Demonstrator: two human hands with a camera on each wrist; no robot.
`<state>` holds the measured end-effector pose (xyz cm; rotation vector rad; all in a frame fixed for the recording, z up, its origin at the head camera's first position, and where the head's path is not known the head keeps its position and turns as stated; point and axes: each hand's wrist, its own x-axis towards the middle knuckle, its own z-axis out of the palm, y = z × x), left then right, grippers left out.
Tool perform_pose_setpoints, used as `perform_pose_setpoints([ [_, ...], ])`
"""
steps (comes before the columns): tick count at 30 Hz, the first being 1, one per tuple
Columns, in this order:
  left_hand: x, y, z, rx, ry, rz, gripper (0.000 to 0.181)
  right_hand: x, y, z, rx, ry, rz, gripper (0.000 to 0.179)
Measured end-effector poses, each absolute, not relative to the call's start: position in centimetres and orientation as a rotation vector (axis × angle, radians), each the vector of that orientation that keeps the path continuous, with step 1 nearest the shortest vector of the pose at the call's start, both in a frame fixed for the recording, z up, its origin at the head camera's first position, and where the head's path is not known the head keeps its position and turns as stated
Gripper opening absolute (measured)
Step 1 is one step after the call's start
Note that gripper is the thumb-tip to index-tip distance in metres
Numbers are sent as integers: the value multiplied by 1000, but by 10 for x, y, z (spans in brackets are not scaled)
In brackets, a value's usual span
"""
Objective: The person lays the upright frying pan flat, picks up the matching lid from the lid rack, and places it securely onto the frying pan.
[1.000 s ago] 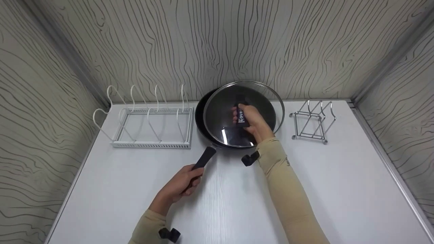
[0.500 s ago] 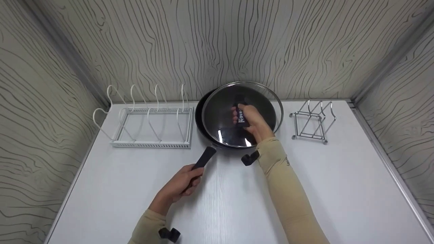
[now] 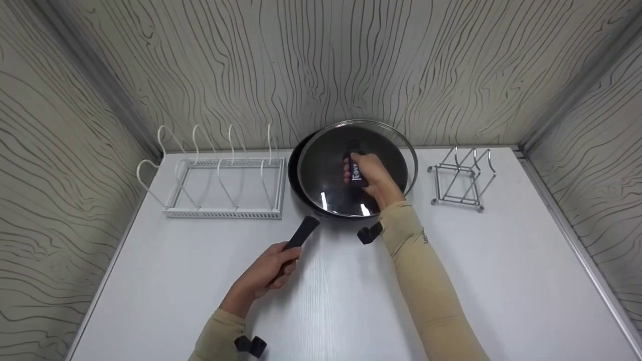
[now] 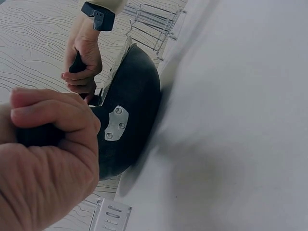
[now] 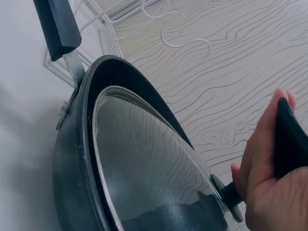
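Observation:
A dark wok (image 3: 297, 176) sits at the back middle of the white table, its long black handle (image 3: 304, 231) pointing toward the front left. My left hand (image 3: 268, 268) grips that handle with the fingers curled round it. Over the wok lies a glass lid (image 3: 326, 150) with a metal rim, shifted to the right so that a crescent of the pan's inside shows on the left. My right hand (image 3: 370, 173) holds the lid's black knob handle (image 3: 356, 173), which bears pale lettering. In the right wrist view the lid's near edge (image 5: 103, 159) lies inside the wok's rim (image 5: 85, 144).
To the left of the wok stands a white rack (image 3: 225, 214) with several tall curved dividers. A small chrome wire rack (image 3: 459, 201) stands at the right. A wood-patterned wall (image 3: 321, 65) rises close behind the wok.
The lid has shifted slightly to the left over the wok, with my right hand on its handle. The left hand keeps its grip and place.

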<state>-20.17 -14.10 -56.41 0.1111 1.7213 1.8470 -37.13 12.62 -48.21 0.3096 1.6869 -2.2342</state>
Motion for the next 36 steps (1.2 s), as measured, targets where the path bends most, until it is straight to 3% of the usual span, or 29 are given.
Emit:
perform_pose_setpoints([
  [36,-201,-141,-561,123,1718,1853,30,-371,131,-479,277,1681,-2172,29],
])
